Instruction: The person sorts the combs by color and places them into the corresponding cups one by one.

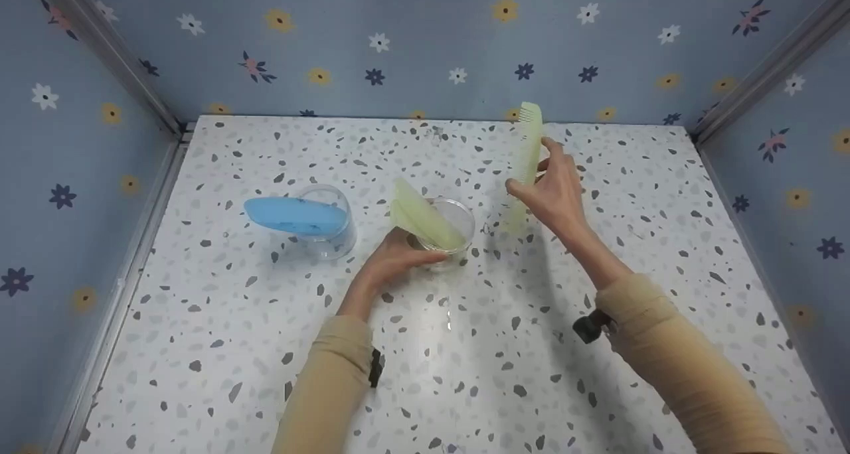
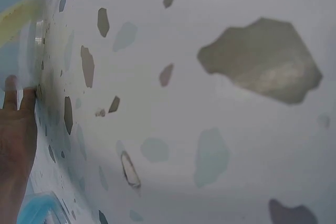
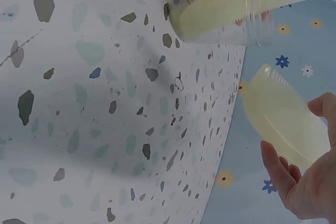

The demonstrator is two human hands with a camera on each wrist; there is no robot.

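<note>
Right hand (image 1: 554, 192) pinched a pale green plastic comb (image 1: 526, 155) upright above the speckled tabletop (image 1: 465, 348). Left hand (image 1: 392, 258) gripped a clear plastic cup (image 1: 451, 231) holding a second green comb (image 1: 422, 218).

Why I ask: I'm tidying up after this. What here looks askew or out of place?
Nothing is spilled or broken. The blue comb lies across its cup, sticking out to the side. The green comb leans in the cup gripped by the left hand. The right hand holds another comb in the air.
</note>
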